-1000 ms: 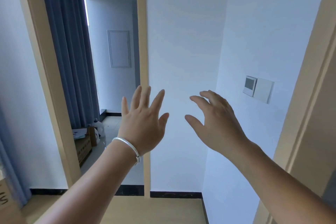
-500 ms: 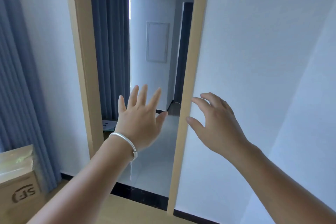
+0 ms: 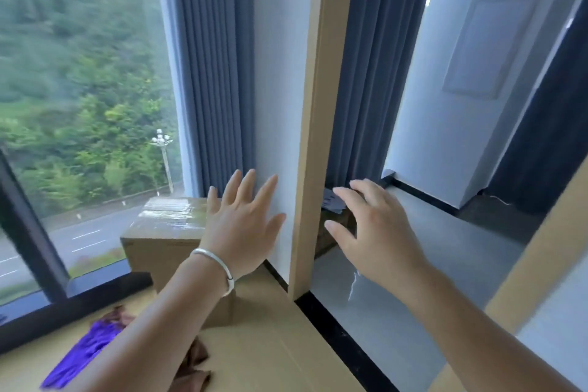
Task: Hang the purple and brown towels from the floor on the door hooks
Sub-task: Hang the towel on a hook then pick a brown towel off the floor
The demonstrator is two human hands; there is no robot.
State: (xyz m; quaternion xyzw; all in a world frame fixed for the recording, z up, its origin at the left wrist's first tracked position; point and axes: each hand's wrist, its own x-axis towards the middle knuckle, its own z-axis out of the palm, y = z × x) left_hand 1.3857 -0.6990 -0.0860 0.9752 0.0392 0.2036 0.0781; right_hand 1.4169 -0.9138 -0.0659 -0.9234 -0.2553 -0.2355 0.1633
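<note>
A purple towel (image 3: 83, 352) lies crumpled on the wooden floor at the lower left. A brown towel (image 3: 193, 364) lies beside it, partly hidden under my left forearm, with another brown bit (image 3: 117, 315) showing above the purple one. My left hand (image 3: 243, 226), a silver bangle on its wrist, is raised in the air with fingers spread and holds nothing. My right hand (image 3: 375, 232) is also raised, fingers loosely bent, empty. Both hands are well above the towels. No door hooks are in view.
A taped cardboard box (image 3: 159, 232) stands on the floor by the window (image 3: 79, 105). Grey curtains (image 3: 213, 73) hang beside a wooden door frame post (image 3: 315, 137). Beyond the frame lies a grey tiled floor (image 3: 429, 280). A wooden edge (image 3: 521, 280) crosses the right.
The view has swung left and down from the white wall and doorway to the window, box and floor. The towels have come into sight. Both hands stay raised and empty.
</note>
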